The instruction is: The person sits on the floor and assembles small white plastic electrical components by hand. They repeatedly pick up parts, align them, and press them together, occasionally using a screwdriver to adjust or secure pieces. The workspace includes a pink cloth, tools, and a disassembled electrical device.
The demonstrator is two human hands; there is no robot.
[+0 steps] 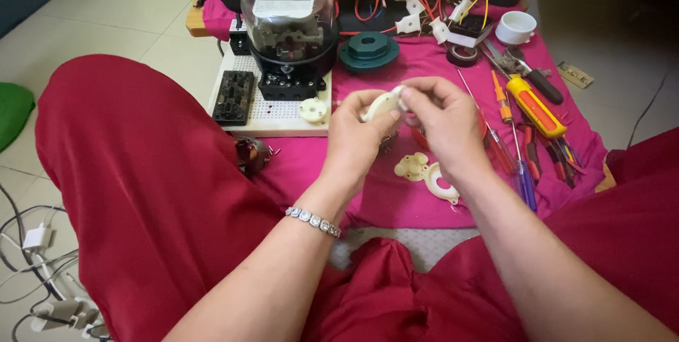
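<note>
- the small cream plastic part (380, 103) sits up in the air between both hands, above the pink cloth (396, 193).
- the left hand (353, 137) holds it from below, fingers curled tight around its lower end.
- the right hand (444, 117) pinches its top end with narrow fingertips.
- the part's long side slants up toward the right hand.
- both hands touch it, so neither is nearer.
- two more cream pieces (424, 172) lie on the cloth just under the hands.

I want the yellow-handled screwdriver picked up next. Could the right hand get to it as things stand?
Probably not at once: the right hand and left hand both grip the cream plastic part. Once freed, the way looks open: the yellow-handled screwdriver lies uncovered just right of it.
</note>
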